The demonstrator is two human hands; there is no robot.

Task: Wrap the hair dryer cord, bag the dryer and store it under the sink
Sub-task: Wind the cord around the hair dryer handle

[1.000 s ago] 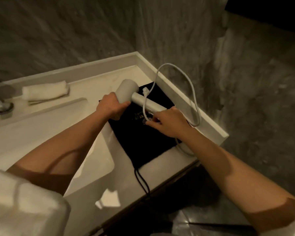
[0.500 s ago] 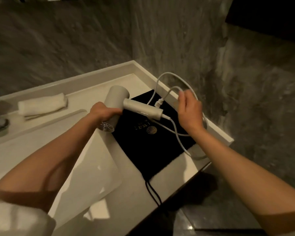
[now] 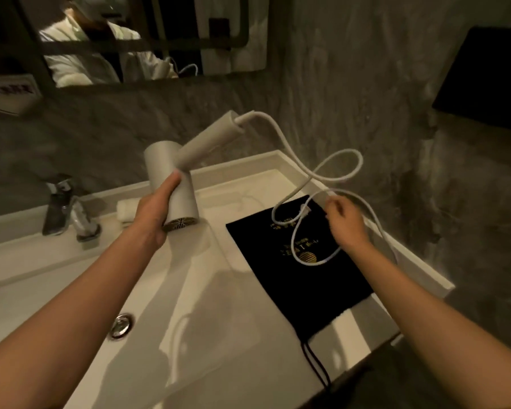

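I see the left hand (image 3: pixel 154 211) wrapped around the barrel of the hair dryer (image 3: pixel 174 184), fingers closed on it, thumb along the near side. The dryer is lifted clear of the counter, above the basin's back edge; its grille end faces down toward me and its handle angles up and to the right.

The white cord (image 3: pixel 331 178) leaves the top of the handle, curves down to the right and hangs in loose loops in the air. The right hand (image 3: pixel 347 224) pinches the cord between thumb and fingertips, the other fingers curled. One loop droops below this hand in front of the bag. The plug (image 3: pixel 304 210) dangles just left of the right hand, over the bag's upper part.

The black drawstring bag (image 3: pixel 301 278) lies flat on the white counter (image 3: pixel 351 329), right of the sink basin (image 3: pixel 189 335); gold print shows on it and its drawstrings trail over the counter's front edge.

I note a faucet (image 3: pixel 68 211) behind the basin on the left, with a rolled white towel (image 3: pixel 126 211) partly hidden behind the left wrist. A mirror (image 3: pixel 148 39) hangs on the grey wall above.
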